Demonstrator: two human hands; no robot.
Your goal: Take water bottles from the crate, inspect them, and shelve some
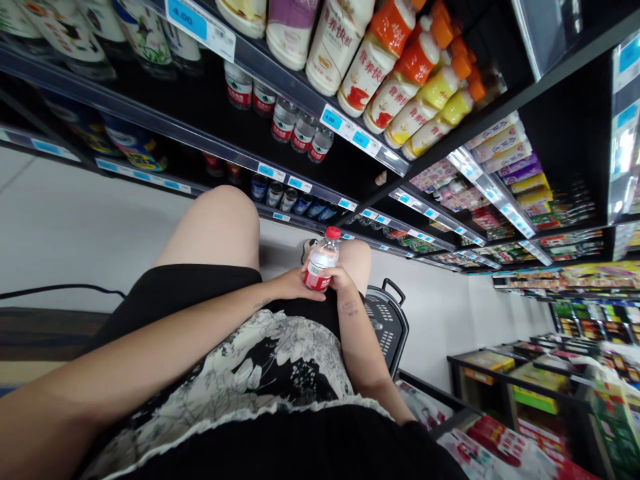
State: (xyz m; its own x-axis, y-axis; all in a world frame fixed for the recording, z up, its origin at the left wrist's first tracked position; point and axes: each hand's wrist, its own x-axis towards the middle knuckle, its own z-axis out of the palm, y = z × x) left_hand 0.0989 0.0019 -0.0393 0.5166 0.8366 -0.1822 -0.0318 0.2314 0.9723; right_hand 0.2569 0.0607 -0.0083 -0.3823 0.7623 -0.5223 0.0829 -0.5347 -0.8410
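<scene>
The bottle [321, 261] is a small, clear plastic container with a red screw cap [333, 233] seated on its neck. The transparent upper body shows reflections at the shoulder. A label [318, 272] wraps the lower body; its upper part is pale and carries a barcode, and its lower part is red with white characters, too small to read here. The bottle is located in front of the torso, above the lap and between the knees. The cap end points away from the torso, with a slight lean to the right.

Both hands are together on the bottle. The left hand [289, 285] contacts the left side and is partly open: the thumb lies along the body, and the fingers extend beneath the base. The right hand [341, 277] is curled around the right side, with a digit laid across the label. The remaining fingers of the right hand are hidden, so their closure cannot be told.

A black perforated basket [403, 328] stands beside the right leg. Ahead, a dark shelf unit [200, 107] carries similar small bottles [283, 121] with red-and-white labels, below larger white bottles [340, 43].
</scene>
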